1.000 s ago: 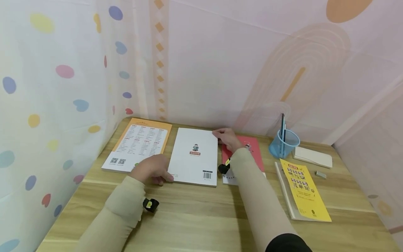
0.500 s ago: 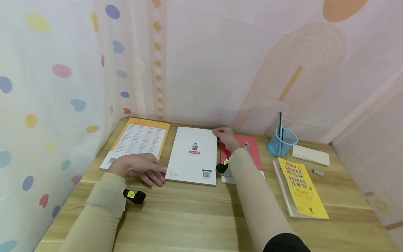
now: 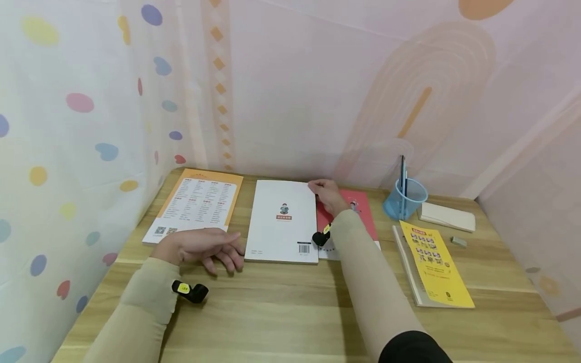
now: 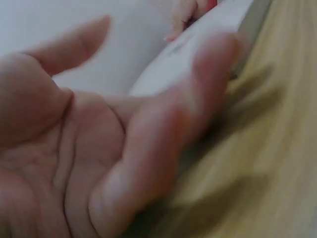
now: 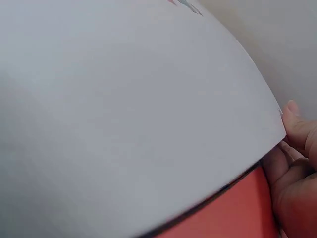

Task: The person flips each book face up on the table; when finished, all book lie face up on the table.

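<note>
One big pale cloth wall [image 3: 281,91] hangs behind the wooden surface [image 3: 272,312], and all the things lie on that surface.

The white book [image 3: 281,237] is flat in the middle, with a little picture and a barcode facing up. It has slid a bit to the right, so the gap by the orange book [image 3: 201,201] is wider, and its right edge now comes up to the red book [image 3: 364,206]. I can't tell if it lies a tiny bit on top of the red one. Far over on the right is a yellow book [image 3: 436,262], well apart from these three.

The left hand [image 3: 201,247] has come off the white book's near corner. Its fingers are loose and a little spread, just beside the left edge; I can't tell if a tip touches. The right hand [image 3: 330,196] stays at the far right corner, pinching it with the thumb on top and fingers below. So it looks like the right hand alone is minding the book.

Near the yellow book sit a flat white pad [image 3: 447,217], a blue cup [image 3: 394,209] with pens [image 3: 403,174] standing in it, and a small grey block [image 3: 458,242].
</note>
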`<state>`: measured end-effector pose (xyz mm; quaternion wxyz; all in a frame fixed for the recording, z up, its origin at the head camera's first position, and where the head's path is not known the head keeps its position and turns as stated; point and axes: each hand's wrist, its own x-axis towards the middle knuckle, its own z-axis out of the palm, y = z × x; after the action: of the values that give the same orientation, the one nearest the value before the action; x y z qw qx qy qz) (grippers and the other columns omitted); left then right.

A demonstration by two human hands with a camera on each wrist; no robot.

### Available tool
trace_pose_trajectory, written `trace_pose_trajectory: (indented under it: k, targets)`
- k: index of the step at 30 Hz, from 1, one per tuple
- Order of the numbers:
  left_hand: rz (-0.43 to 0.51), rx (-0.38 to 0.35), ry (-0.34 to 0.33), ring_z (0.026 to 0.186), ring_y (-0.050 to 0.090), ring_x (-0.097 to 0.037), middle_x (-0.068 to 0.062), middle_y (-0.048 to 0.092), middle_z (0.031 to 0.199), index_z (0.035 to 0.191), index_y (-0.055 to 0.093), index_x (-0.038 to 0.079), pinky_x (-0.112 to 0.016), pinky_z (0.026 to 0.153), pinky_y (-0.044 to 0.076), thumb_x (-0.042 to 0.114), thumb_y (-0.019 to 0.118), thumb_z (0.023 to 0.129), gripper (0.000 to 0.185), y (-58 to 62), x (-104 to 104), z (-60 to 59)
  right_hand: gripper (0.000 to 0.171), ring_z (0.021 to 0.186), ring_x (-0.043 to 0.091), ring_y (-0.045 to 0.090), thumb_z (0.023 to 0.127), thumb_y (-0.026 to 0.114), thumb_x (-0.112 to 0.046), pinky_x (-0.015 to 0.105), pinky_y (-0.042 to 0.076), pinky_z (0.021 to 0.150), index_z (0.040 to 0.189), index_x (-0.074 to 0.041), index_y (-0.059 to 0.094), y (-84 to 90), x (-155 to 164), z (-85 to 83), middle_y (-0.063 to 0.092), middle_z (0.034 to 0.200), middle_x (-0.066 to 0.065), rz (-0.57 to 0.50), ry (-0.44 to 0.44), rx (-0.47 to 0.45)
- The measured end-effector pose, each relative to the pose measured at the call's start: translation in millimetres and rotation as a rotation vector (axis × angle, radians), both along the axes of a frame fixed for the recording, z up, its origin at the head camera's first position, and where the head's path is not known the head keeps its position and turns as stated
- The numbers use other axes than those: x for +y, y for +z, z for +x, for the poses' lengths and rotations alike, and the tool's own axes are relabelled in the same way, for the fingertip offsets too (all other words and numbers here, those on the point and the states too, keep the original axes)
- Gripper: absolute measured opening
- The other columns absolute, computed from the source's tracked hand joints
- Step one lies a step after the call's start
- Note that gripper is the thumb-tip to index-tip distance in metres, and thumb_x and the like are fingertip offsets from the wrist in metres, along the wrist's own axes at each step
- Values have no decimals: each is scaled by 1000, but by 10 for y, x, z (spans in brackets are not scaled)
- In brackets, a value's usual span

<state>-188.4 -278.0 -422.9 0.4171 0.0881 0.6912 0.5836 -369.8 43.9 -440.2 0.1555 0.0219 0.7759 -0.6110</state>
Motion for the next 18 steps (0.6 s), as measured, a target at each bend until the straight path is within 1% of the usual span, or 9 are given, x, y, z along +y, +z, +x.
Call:
trace_pose_trajectory:
  k: [2,4,8,11,14,18]
  targets:
    - [66,-18,-8,93,69,-25,-19,71,113,127,57,-8,-30,63,58,41,32,112,57,-52,-22,-6,33,110,26,56,102,64,-26,36,52,95,129,-6,64,-4,4,-7,58,128,10,-3,-14,-5]
    - [98,-20,-6,92,68,-23,-18,70,113,127,57,-8,-30,63,58,41,29,112,59,-80,-37,-10,32,109,26,56,101,65,-27,35,52,93,127,-7,65,-5,4,-5,59,126,10,-5,-25,-9]
    - [133,-38,12,91,67,-20,-13,70,110,127,57,-8,-29,63,57,40,25,113,58,-98,-40,-15,30,108,26,56,101,66,-28,34,52,89,125,-9,66,-5,-2,14,60,124,9,1,-32,-16]
    - [152,-43,32,90,63,-18,-9,68,106,124,57,-5,-29,64,56,41,27,112,56,-107,-17,-11,30,109,25,56,101,65,-28,34,52,90,125,-9,66,-5,-5,23,60,124,9,2,-40,-12]
    - [126,-32,70,91,58,-19,-7,64,105,119,58,1,-30,63,54,45,35,110,51,-103,32,0,29,110,25,54,102,65,-27,35,51,93,125,-9,66,0,-10,24,59,126,9,3,-47,-6]
    - [24,2,128,91,52,-20,-8,57,104,113,61,5,-26,59,43,49,44,107,47,-45,117,14,29,111,25,52,102,64,-27,36,49,95,124,-8,66,4,-18,16,58,127,9,14,-46,-1]
